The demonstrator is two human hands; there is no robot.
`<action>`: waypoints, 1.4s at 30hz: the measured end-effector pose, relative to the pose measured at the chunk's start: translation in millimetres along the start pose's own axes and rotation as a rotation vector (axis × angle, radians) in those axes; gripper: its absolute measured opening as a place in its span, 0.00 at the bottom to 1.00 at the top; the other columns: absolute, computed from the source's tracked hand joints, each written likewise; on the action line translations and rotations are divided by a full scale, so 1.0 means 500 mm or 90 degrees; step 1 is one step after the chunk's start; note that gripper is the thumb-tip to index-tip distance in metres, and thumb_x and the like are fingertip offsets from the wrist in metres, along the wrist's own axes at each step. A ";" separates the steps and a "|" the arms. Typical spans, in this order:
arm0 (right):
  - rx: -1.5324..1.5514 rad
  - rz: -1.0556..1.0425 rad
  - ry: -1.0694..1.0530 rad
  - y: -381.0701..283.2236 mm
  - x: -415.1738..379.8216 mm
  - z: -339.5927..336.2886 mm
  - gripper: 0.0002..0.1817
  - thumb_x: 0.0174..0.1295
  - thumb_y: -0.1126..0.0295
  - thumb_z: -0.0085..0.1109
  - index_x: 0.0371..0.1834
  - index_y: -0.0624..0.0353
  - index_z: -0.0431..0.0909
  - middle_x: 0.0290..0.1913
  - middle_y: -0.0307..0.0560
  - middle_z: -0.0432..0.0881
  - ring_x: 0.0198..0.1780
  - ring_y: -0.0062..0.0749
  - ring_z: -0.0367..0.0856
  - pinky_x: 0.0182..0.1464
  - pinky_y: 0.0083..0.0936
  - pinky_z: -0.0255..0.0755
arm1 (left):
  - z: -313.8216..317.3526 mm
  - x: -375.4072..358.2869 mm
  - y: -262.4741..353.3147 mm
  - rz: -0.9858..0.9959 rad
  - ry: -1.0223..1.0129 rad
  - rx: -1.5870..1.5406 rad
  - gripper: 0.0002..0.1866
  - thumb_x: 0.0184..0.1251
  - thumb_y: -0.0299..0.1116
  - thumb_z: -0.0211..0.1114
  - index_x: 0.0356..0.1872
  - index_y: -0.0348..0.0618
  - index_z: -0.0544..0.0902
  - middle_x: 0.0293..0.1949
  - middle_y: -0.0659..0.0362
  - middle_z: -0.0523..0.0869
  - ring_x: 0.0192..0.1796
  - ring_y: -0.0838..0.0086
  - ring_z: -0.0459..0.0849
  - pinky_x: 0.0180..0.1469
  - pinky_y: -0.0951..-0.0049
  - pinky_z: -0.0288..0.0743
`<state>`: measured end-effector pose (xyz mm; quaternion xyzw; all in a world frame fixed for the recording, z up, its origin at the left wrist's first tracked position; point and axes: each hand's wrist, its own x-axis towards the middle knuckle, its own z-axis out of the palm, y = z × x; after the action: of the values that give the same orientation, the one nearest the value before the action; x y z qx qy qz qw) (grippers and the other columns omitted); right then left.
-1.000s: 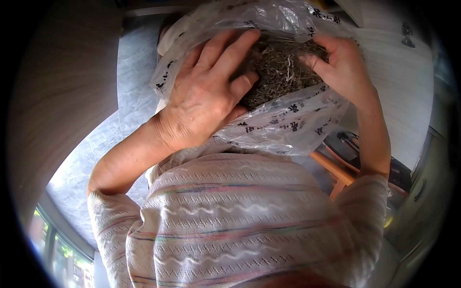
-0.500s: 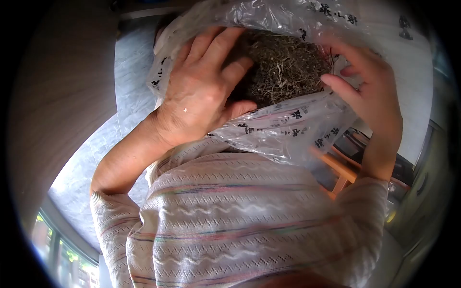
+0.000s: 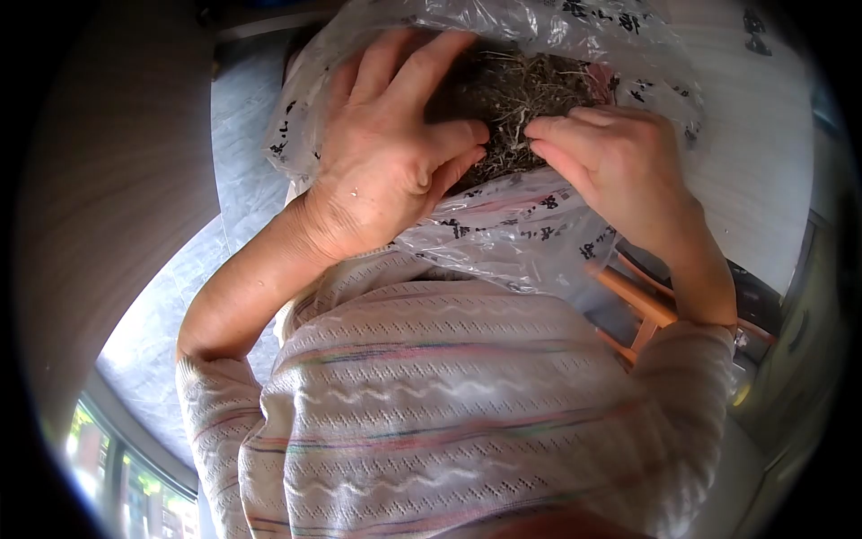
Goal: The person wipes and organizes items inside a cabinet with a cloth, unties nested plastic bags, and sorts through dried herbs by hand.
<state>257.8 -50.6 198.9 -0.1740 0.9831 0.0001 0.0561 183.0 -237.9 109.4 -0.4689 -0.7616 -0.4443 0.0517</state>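
Observation:
A clear plastic bag (image 3: pixel 521 242) printed with black characters lies open in front of my body. Inside it is a tangled mass of brown dried plant stems (image 3: pixel 548 79). My left hand (image 3: pixel 386 148) reaches over the bag's left side, thumb and index finger pinched at the stems; what is between those fingertips is too small to make out. Its other fingers spread toward the dark inside of the bag. From the right, my right hand (image 3: pixel 620 162) pinches thin pale stems, its fingertips close to those of the left.
Right of the bag a pale tabletop (image 3: pixel 754 162) shows. An orange-brown wooden chair frame (image 3: pixel 642 301) stands below it. Grey marbled floor (image 3: pixel 247 153) lies at the left, beside a dark brown panel (image 3: pixel 117 180). A window (image 3: pixel 126 476) is at lower left.
My right hand has moved left from the bag's right edge into the stems, and its fingers have closed. My left thumb and index finger have come together.

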 end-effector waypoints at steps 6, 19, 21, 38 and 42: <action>0.001 -0.005 0.024 -0.010 0.011 0.021 0.08 0.52 0.64 0.60 0.23 0.52 0.72 0.20 0.36 0.75 0.26 0.30 0.78 0.26 0.30 0.69 | 0.009 -0.002 -0.009 -0.017 0.025 -0.032 0.11 0.42 0.33 0.73 0.31 0.50 0.86 0.57 0.51 0.73 0.59 0.53 0.69 0.58 0.58 0.64; 0.371 0.122 0.001 0.005 0.010 0.010 0.04 0.53 0.72 0.62 0.31 0.55 0.79 0.23 0.38 0.79 0.21 0.25 0.75 0.23 0.21 0.66 | 0.016 0.014 -0.003 -0.010 0.060 -0.071 0.13 0.43 0.35 0.73 0.35 0.54 0.87 0.55 0.53 0.75 0.57 0.55 0.70 0.56 0.61 0.67; 0.444 0.150 -0.004 0.010 0.008 0.010 0.04 0.53 0.73 0.62 0.32 0.56 0.79 0.20 0.36 0.77 0.19 0.18 0.71 0.21 0.18 0.62 | 0.016 0.017 -0.003 -0.012 0.045 -0.081 0.14 0.43 0.36 0.74 0.35 0.54 0.86 0.55 0.53 0.75 0.57 0.56 0.70 0.57 0.61 0.67; 0.555 0.183 -0.042 0.029 0.014 0.009 0.02 0.54 0.77 0.61 0.29 0.59 0.78 0.13 0.28 0.67 0.17 0.08 0.60 0.19 0.12 0.53 | 0.001 0.015 -0.013 -0.061 -0.001 -0.210 0.13 0.44 0.30 0.73 0.35 0.49 0.86 0.55 0.50 0.73 0.58 0.58 0.68 0.60 0.62 0.62; 0.544 0.171 -0.039 0.022 0.018 0.010 0.02 0.54 0.77 0.62 0.29 0.58 0.78 0.13 0.28 0.67 0.17 0.09 0.60 0.19 0.13 0.53 | 0.008 0.015 -0.007 -0.051 0.013 -0.195 0.11 0.46 0.31 0.73 0.34 0.49 0.86 0.56 0.51 0.74 0.59 0.57 0.68 0.60 0.63 0.62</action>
<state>246.1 -43.5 192.9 -0.0059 0.9067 -0.3937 0.1512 177.4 -230.5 108.6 -0.4360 -0.7025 -0.5616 -0.0308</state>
